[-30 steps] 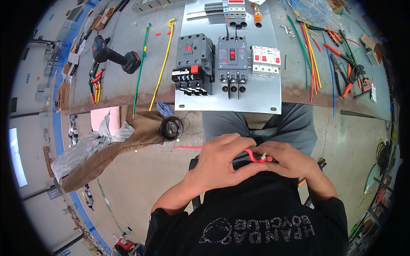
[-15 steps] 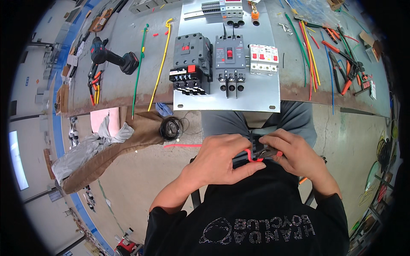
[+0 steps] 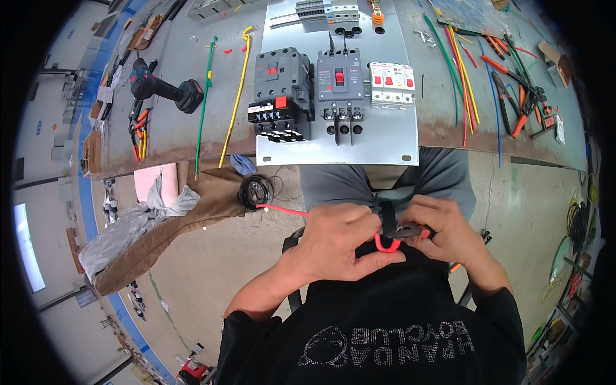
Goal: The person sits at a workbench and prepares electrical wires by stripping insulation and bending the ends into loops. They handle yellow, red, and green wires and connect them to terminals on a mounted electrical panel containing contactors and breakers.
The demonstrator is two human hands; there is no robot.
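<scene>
My left hand point(image 3: 337, 240) is closed round a thick red wire point(image 3: 282, 210), whose long end sticks out to the left. Between my hands the wire bends into a hook, with my left thumb and fingers beside it. My right hand point(image 3: 446, 232) grips a pair of pliers point(image 3: 410, 231) with red handles, mostly covered by the palm. The plier jaws meet the wire near its bent end; exactly how they bite is hard to see. Both hands are over my lap, below the bench edge.
A mounting plate point(image 3: 372, 156) on the bench carries a contactor point(image 3: 282, 74), a circuit breaker point(image 3: 339, 77) and white miniature breakers point(image 3: 391, 83). Left lie a cordless drill point(image 3: 163, 88), a green wire point(image 3: 205, 102) and a yellow wire point(image 3: 236, 96). Cutters point(image 3: 520, 96) lie right.
The red wire's bend now shows as a rounder hook, and its long end has tilted up to the left. The pliers have turned slightly. My view has shifted a little.
</scene>
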